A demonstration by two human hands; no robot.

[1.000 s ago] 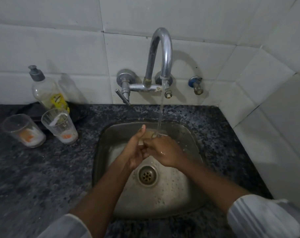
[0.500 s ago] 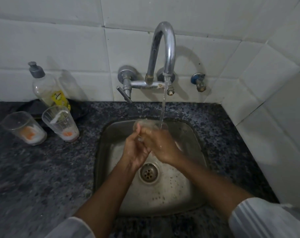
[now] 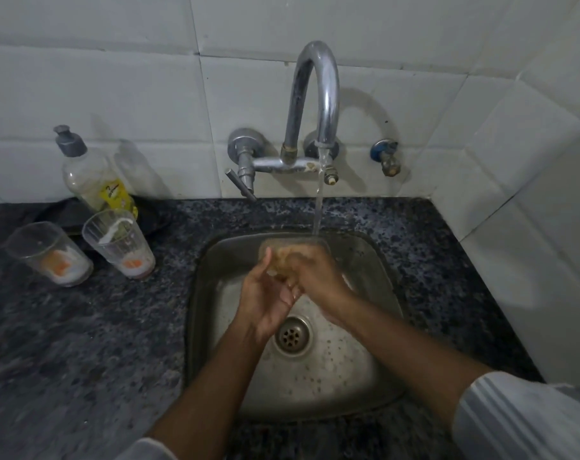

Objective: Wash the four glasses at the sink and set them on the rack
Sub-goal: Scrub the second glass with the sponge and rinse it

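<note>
We see a black-and-grey speckled counter [image 3: 83,343], pale grey-white wall tiles [image 3: 99,94], a dull steel sink [image 3: 315,386] and a shiny chrome tap [image 3: 318,78]. The clear soap bottle [image 3: 89,174] has a grey cap and yellow label. Two clear glasses [image 3: 119,244] [image 3: 49,254] show white and orange at the bottom.

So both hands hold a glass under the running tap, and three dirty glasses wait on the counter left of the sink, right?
Not quite: the head view shows two dirty glasses waiting, not three. Both hands, left hand and right hand, do hold a glass under the running tap.
</note>
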